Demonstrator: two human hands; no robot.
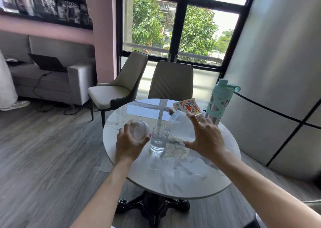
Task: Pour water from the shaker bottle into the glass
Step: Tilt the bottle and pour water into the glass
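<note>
1. The clear shaker bottle (180, 126) is tipped toward the glass (159, 139), gripped by the right hand (206, 137).
2. The glass is stood mid-table (173, 181), partly filled.
3. The bottle's lid (139, 129) is clutched in the left hand (129, 144).
4. A teal bottle (219, 102) is parked far right.

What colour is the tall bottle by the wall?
The tall bottle is silver with a mint-green lid and sleeve, seen in the head view.

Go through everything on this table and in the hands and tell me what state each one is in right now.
Shaker bottle: lid off, tilted, mouth over the glass, held by right hand.
Glass: upright on the table, partly filled.
Lid: off the bottle, held in left hand.
Teal bottle: upright, capped.
Laptop: open on the sofa.
</note>
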